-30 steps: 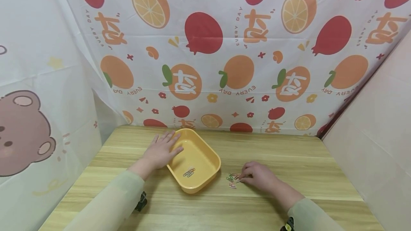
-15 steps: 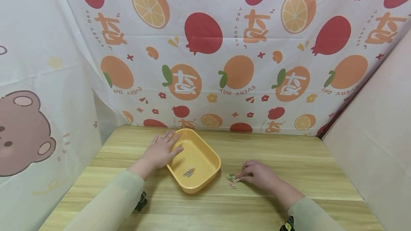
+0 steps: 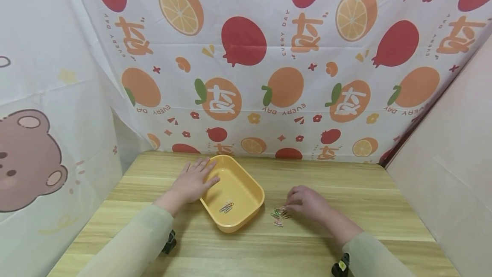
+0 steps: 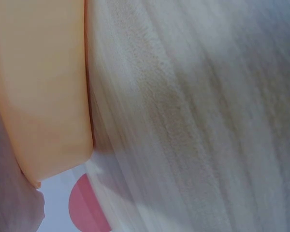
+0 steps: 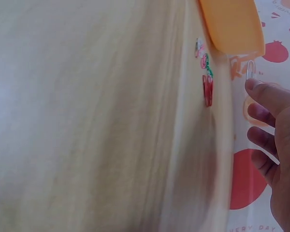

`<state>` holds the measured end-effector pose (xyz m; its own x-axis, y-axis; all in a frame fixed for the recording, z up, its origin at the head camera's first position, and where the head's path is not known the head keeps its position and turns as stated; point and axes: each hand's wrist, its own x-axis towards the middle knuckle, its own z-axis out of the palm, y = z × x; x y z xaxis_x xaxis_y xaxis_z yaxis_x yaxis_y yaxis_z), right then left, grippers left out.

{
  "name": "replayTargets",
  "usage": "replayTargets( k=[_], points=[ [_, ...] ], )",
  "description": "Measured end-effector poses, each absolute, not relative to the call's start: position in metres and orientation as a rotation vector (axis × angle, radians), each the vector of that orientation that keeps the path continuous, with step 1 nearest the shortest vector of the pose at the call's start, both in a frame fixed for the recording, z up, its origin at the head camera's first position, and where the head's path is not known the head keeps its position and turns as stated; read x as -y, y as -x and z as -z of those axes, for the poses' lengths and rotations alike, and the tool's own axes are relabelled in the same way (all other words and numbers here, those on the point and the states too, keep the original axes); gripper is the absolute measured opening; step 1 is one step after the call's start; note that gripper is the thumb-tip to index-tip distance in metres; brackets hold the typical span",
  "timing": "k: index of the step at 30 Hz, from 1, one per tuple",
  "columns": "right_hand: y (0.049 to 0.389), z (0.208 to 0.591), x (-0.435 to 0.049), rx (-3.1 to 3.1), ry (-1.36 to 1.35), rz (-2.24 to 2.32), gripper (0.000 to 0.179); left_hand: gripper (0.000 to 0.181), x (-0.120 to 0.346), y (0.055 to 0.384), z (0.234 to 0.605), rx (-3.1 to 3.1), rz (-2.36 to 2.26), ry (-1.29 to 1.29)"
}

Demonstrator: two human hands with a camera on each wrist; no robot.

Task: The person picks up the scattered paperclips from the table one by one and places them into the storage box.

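Note:
My left hand point(image 3: 190, 183) rests over the left rim of a yellow plastic tray point(image 3: 240, 176), with its fingers spread. Several paper clips point(image 3: 226, 207) lie on the tray floor. To the right of the tray, my right hand point(image 3: 310, 205) pinches one pale paper clip point(image 5: 251, 70) between thumb and forefinger, lifted off the table. Just below those fingertips lies a small pile of coloured paper clips point(image 3: 280, 216); in the right wrist view red clips point(image 5: 208, 91) and a green clip point(image 5: 209, 65) show. The left wrist view has only part of the left hand point(image 4: 12, 193) at the tray's outer wall point(image 4: 43, 96).
Everything stands on a wood-grain table point(image 3: 334, 243). A white curtain with fruit prints point(image 3: 246, 89) hangs along the back edge. Plain white sheeting point(image 3: 449, 161) closes off the right, and a bear-print sheet point(image 3: 30, 161) the left.
My right hand has risen slightly away from the pile with a pale paper clip in its fingertips. The left hand and the tray have stayed in place.

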<state>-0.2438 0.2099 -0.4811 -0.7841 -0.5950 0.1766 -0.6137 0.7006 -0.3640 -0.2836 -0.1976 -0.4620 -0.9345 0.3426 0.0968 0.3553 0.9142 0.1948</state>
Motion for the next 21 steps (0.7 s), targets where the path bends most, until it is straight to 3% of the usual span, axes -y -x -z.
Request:
replayTargets(
  k=[21],
  points=[
    [0.259, 0.452, -0.171, 2.729, -1.047, -0.741, 0.005, 0.071, 0.198, 0.283, 0.461, 3.009, 0.338, 0.556]
  ],
)
